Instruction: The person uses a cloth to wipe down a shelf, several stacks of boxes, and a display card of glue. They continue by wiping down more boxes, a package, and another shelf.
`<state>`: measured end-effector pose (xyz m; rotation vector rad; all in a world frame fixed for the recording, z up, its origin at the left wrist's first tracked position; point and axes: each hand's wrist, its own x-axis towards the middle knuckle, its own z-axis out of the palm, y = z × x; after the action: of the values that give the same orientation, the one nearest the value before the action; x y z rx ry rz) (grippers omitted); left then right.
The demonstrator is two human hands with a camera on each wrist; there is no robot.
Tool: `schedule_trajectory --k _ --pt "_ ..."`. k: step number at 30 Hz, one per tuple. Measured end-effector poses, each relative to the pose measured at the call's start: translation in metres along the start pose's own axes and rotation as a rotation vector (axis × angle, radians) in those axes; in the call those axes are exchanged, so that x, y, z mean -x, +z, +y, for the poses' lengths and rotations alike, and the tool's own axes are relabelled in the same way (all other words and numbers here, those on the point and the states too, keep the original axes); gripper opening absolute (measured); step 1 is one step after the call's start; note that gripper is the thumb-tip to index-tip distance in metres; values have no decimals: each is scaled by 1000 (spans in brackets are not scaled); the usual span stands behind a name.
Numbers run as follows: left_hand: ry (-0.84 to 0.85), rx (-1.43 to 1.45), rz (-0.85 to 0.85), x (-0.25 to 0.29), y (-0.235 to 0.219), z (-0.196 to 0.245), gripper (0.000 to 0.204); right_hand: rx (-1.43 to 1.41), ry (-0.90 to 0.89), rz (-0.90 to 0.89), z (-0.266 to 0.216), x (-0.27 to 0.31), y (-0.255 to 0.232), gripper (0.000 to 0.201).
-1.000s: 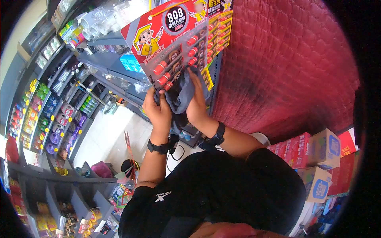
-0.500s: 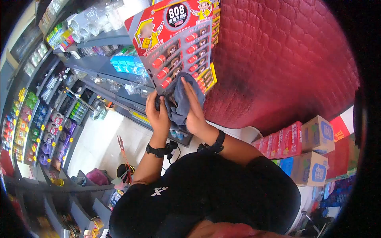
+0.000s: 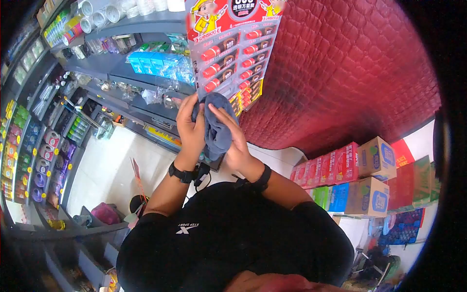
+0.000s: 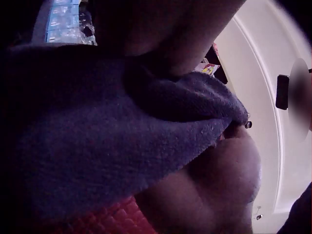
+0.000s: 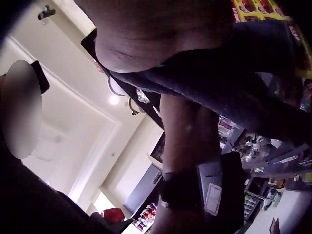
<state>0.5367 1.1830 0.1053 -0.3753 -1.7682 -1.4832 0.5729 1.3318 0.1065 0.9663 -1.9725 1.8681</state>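
Note:
A dark grey, fuzzy cloth (image 3: 219,127) is bunched between my two hands, just in front of the lower edge of a red hanging card (image 3: 224,36) of glue tubes. My left hand (image 3: 190,129) grips it from the left side, fingers pointing up. From the right, my right hand (image 3: 236,148) holds the cloth with its fingers lying along the folds. The left wrist view has the cloth (image 4: 107,141) filling much of the picture. In the right wrist view the cloth (image 5: 229,92) passes below one hand and hides part of the fingers.
Behind the hands are grey shelves (image 3: 121,73) with blue boxes (image 3: 160,64) and cups. A red quilted sheet (image 3: 335,73) hangs on the right. Red cartons (image 3: 327,165) and brown boxes (image 3: 377,158) are stacked below it. Yellow-backed cards (image 3: 250,97) hang behind the red one.
The cloth has been gathered more tightly between the hands, which have moved slightly down from the card's face. The head view has shifted, so the card now sits higher in it.

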Motion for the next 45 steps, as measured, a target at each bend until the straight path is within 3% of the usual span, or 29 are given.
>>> schedule_trajectory --k 3,8,10,14,15,16,17,21,23,28,30,31,33,34,37,38,40,43,44,45 --pt "86 -56 -57 0 -4 2 42 -6 21 8 1 4 -7 57" --pt "9 -32 -25 9 -22 0 40 -181 59 48 24 16 -17 65" --pt "-130 -43 -153 20 -38 -14 37 -197 64 24 26 20 -26 67" --pt "-195 2 -199 30 -65 -12 29 -77 63 59 30 28 -37 73" --pt "-214 -27 -282 33 -73 -14 26 -34 94 102 34 30 -37 75" --pt "-234 -54 -365 35 -79 -15 23 39 -60 127 39 29 -37 63" --pt "-242 -56 -358 39 -84 -17 23 36 -54 119 41 31 -36 63" --pt "-225 -49 -440 63 -97 -28 21 58 55 108 53 46 -25 58" --pt "-368 -31 -467 70 -104 -30 21 -149 259 122 64 61 -23 57" --pt "-484 47 -413 81 -117 -43 26 -235 322 179 66 68 -11 44" --pt "-452 3 -260 85 -115 -51 33 -186 363 125 63 66 -13 39" --pt "-450 8 -260 85 -114 -51 33 -182 362 125 65 68 -20 39" --pt "-570 -12 -148 83 -112 -49 39 -190 514 -221 70 70 -33 39" --pt "-603 76 -90 83 -109 -52 41 -204 527 -248 69 70 -32 38" --pt "-582 -7 5 90 -107 -73 42 -47 408 -414 75 69 -30 34" --pt "-574 -14 11 93 -110 -77 42 -17 445 -468 77 67 -32 33" --pt "-669 -4 61 84 -115 -61 44 55 404 -470 79 66 -29 25" --pt "-594 72 218 82 -123 -69 36 163 342 -534 79 61 -40 20" --pt "-581 61 217 80 -131 -70 36 251 325 -601 78 58 -50 20" --pt "-471 -137 29 80 -140 -70 30 252 383 -658 77 57 -63 24"
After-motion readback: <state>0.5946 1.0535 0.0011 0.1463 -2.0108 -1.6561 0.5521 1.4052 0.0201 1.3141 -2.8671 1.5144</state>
